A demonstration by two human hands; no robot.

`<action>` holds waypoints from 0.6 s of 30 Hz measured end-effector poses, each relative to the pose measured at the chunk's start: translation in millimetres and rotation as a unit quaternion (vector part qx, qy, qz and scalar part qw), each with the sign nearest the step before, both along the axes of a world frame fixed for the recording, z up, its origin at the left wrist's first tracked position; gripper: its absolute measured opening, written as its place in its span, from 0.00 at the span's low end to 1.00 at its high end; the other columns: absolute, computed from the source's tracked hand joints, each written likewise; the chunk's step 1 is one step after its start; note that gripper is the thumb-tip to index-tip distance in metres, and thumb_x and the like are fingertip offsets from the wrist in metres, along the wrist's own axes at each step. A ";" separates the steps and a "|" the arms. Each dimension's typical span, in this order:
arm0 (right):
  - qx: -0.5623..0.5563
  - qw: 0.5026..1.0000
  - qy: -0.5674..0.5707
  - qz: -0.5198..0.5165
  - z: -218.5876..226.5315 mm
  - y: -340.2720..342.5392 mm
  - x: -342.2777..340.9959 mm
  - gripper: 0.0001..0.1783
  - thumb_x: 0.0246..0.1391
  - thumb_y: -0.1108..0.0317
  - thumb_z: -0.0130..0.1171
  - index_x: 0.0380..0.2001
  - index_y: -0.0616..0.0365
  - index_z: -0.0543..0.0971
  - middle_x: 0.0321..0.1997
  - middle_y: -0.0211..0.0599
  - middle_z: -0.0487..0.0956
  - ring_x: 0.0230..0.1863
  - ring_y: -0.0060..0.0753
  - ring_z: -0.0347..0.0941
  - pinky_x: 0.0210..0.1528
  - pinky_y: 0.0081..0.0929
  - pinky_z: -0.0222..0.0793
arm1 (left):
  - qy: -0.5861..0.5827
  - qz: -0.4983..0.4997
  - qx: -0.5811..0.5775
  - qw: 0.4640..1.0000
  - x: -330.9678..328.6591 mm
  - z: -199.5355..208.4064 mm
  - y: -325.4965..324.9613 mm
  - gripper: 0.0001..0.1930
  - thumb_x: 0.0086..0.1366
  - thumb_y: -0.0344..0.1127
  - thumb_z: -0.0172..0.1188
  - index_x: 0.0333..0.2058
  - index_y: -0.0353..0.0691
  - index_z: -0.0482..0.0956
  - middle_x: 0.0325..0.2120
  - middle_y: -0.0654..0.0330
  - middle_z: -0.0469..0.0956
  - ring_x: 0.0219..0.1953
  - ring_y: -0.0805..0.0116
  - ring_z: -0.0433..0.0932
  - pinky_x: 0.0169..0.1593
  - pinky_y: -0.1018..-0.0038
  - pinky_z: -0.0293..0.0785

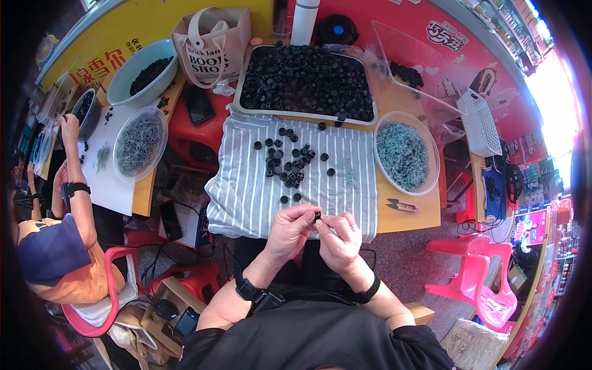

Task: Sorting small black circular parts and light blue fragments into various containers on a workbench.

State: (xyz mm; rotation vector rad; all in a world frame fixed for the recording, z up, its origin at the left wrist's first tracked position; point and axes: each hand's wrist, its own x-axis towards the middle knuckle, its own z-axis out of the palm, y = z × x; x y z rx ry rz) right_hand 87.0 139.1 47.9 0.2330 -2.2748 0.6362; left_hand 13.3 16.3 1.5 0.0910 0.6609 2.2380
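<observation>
Just past the near edge of a striped cloth (246, 197), my left hand (290, 234) pinches a small black plastic part (317, 216) between thumb and fingertips. My right hand (341, 242) meets it from the other side, its fingers closed right beside the part; whatever they hold is too small or hidden to make out. Ahead of both hands, several loose black parts (290, 163) of the same kind lie scattered on the cloth. To their right is a thin spread of tiny grey-green pieces (348, 174).
A tray (375, 117) heaped with black parts stands at the back. On the right are a round tub (436, 166) of grey-green pieces and small thread snips (402, 205). A cloth bag (213, 49) stands back left. At left, a co-worker (68, 246) sits at another table. A pink chair (472, 271) stands right.
</observation>
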 end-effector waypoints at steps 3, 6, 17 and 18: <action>-0.004 1.000 0.004 -0.005 1.3 0.2 -1.8 0.18 0.28 0.84 0.63 0.31 0.67 0.81 0.36 0.41 0.76 0.30 0.37 0.73 0.30 0.28 0.68 | 0.014 0.012 0.004 1.000 1.0 0.0 1.1 0.09 0.67 0.29 0.60 0.43 0.30 0.82 0.35 0.60 0.80 0.34 0.75 0.77 0.40 0.80 0.75; -0.014 1.000 0.012 -0.020 -0.6 -2.5 -2.9 0.16 0.30 0.84 0.64 0.30 0.65 0.81 0.35 0.39 0.77 0.29 0.37 0.72 0.29 0.29 0.68 | 0.015 0.020 0.004 1.000 2.3 -0.1 1.8 0.09 0.67 0.29 0.60 0.42 0.30 0.82 0.36 0.59 0.80 0.34 0.75 0.78 0.40 0.80 0.75; -0.317 0.942 -0.103 -0.030 2.1 -1.9 -4.4 0.14 0.36 0.85 0.72 0.30 0.61 0.81 0.33 0.36 0.78 0.29 0.27 0.78 0.31 0.21 0.75 | 0.039 -0.001 0.030 0.999 3.5 -2.1 -0.3 0.11 0.68 0.27 0.57 0.46 0.29 0.80 0.42 0.58 0.79 0.44 0.70 0.79 0.49 0.77 0.75; -0.323 0.940 -0.107 -0.036 1.8 -2.1 -5.3 0.15 0.36 0.86 0.71 0.30 0.62 0.80 0.33 0.36 0.78 0.29 0.26 0.78 0.32 0.21 0.75 | 0.030 0.003 0.033 0.999 4.1 -0.4 -0.7 0.12 0.68 0.26 0.57 0.48 0.29 0.79 0.43 0.57 0.79 0.45 0.70 0.79 0.50 0.76 0.75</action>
